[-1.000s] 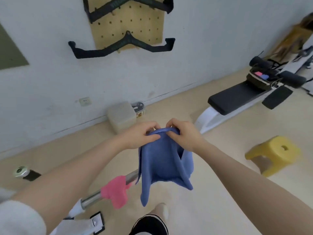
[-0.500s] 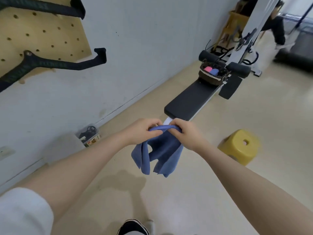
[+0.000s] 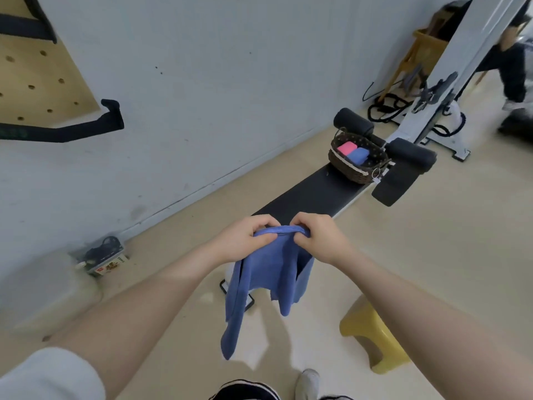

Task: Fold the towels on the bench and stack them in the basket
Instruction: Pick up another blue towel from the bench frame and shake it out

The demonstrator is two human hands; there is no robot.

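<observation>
With a pink towel [image 3: 347, 148] and a blue one [image 3: 358, 155] already folded in the basket [image 3: 357, 171] at the bench's [image 3: 311, 197] far end, both hands, left [image 3: 244, 241] and right [image 3: 318, 237], pinch an unfolded blue towel [image 3: 268, 280] in the air at the bench's near end.

The towel [image 3: 269, 272] held up is plain mid-blue, and the bench [image 3: 311, 196] pad beyond it is flat black on a white frame. The basket [image 3: 357, 168] is dark brown weave dotted with pale specks (cream trim along its rim), holding one pink folded towel [image 3: 347, 148] and one blue folded towel [image 3: 358, 155]. The stool [image 3: 372, 336] is mustard yellow, the floor [image 3: 432, 255] beige.
</observation>
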